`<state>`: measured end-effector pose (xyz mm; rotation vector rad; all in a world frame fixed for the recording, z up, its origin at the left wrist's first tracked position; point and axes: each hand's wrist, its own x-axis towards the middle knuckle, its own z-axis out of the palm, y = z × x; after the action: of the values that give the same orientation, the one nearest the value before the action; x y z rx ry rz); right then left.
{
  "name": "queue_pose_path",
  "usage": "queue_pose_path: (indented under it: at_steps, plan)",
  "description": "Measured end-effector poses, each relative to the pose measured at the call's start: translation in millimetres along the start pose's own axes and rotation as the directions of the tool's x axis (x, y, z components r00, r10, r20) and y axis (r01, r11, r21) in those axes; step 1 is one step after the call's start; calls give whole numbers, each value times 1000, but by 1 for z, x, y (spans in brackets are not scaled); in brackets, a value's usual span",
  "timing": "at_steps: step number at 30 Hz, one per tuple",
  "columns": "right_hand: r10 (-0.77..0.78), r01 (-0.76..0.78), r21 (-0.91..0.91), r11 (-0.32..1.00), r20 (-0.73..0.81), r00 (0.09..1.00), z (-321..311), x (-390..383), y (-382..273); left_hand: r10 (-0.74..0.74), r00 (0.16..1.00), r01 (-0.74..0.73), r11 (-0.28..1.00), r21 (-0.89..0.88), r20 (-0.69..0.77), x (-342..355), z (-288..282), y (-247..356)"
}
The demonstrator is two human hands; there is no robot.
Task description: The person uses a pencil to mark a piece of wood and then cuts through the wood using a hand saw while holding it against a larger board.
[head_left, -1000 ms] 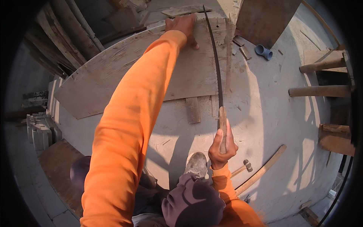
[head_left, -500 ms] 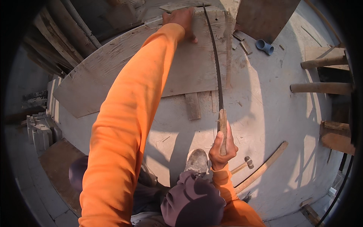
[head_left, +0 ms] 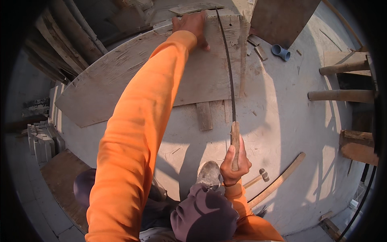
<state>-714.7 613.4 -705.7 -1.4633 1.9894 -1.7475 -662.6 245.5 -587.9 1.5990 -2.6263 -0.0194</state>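
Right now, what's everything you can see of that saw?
The saw has a long, dark, metal-looking blade tapering toward its tip and a brown, wooden-looking handle, gripped by the right hand. The blade points forward across the plywood sheet near its right end, tip past the far edge. Cutting depth is unclear.

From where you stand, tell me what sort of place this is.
Likely a building site or makeshift carpentry spot: a saw over a worn wooden board, a hammer on the grey floor, and rough planks at upper left.

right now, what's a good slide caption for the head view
Left hand on a wooden sheet, right hand gripping a handsaw whose blade crosses it.
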Motion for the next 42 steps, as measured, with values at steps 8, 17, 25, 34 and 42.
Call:
queue_pose_path:
  at_steps: [8, 17, 25, 34, 42]
  plan:
    - [-130, 149, 112, 982, -163, 978, 80, 186, -19, 15, 1000, -15, 1000, 5, -19, -13, -5, 16]
    - [-16, 16, 8, 1000, -26, 1000, 8, 22, -5, -8, 1000, 7, 1000, -25, -23, -20, -4, 9]
    - [-40, 45, 56, 997, -90, 995, 31, 70, -4, 29, 996, -37, 994, -101, -84, -36, -10, 13]
    - [2, -1, 23, 1000, -57, 998, 25, 69, -10, -21, 985, 14, 999, -41, -172, -66, -13, 36]
    - [-52, 62, 76, 995, -130, 990, 22, 72, -18, 100, 907, -101, 995, 19, -410, -132, -8, 53]
